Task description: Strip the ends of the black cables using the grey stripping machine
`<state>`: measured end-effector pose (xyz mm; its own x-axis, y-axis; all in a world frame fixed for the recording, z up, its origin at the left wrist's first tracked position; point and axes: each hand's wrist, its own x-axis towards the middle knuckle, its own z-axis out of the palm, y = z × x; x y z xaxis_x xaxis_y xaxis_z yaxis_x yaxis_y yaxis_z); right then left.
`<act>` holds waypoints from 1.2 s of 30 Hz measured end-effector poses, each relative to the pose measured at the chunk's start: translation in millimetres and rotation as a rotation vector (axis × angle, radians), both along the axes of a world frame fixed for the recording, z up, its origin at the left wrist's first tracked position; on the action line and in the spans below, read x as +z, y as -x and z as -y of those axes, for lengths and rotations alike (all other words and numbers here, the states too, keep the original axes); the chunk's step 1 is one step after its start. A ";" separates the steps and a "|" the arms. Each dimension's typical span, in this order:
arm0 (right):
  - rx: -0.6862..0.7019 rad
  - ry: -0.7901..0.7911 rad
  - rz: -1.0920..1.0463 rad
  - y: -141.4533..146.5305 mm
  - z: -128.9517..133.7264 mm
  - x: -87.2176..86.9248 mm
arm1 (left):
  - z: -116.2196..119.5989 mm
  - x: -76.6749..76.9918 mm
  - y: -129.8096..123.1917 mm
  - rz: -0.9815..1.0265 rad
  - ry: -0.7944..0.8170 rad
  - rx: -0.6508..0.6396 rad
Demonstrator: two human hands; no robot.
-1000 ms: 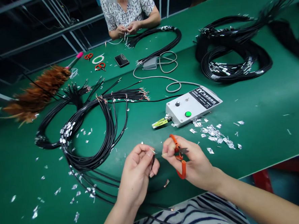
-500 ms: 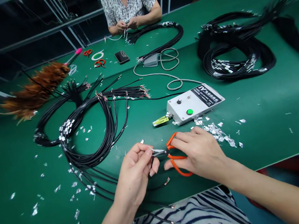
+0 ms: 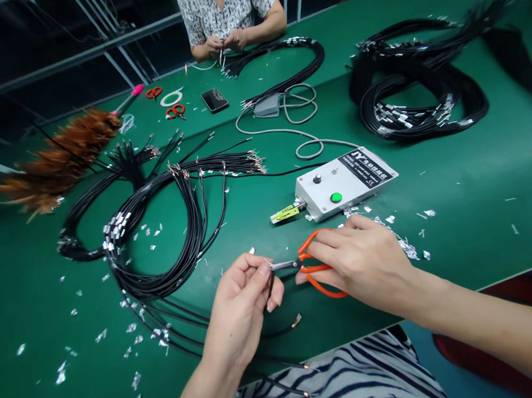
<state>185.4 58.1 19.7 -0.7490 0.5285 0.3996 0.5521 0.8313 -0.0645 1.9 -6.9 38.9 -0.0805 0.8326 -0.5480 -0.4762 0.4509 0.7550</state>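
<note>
My left hand [image 3: 243, 302] pinches the end of a black cable [image 3: 270, 283] between thumb and forefinger. A thin pale strand shows at its fingertips. My right hand [image 3: 360, 259] is wrapped round the orange handles of a pair of scissors [image 3: 314, 268]. The scissors' blades are closed, and their tips meet the cable end at my left fingertips. Below my left hand lies another cable end [image 3: 296, 321] with stripped wires. To the left rests a coiled bundle of black cables [image 3: 163, 283] with silvery foil bands.
A white control box [image 3: 344, 185] with a green button and yellow clip stands beyond my right hand. Foil scraps [image 3: 406, 247] lie scattered about. More cable coils [image 3: 423, 123] are at the right. Across the green table [image 3: 270, 202], a person [image 3: 232, 21] handles cables. A feather duster [image 3: 60, 157] lies left.
The scissors' blades have gone from apart to closed at my left fingertips. My right hand has tightened on the handles and shifted slightly right. My left hand has stayed put.
</note>
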 end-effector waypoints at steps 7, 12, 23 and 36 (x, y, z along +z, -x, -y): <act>0.016 0.021 -0.035 0.7 -1.5 -2.6 | 0.7 -1.0 0.2 0.011 -0.007 -0.021; 0.019 0.080 -0.079 1.5 -1.7 -7.8 | 0.0 -2.0 1.8 0.009 -0.002 -0.025; -0.003 0.224 -0.197 1.3 -1.2 -10.1 | -0.8 -4.0 3.0 0.022 0.005 -0.020; -0.071 0.327 -0.269 27.8 9.9 -22.7 | 3.1 -4.2 14.1 0.214 0.037 -0.077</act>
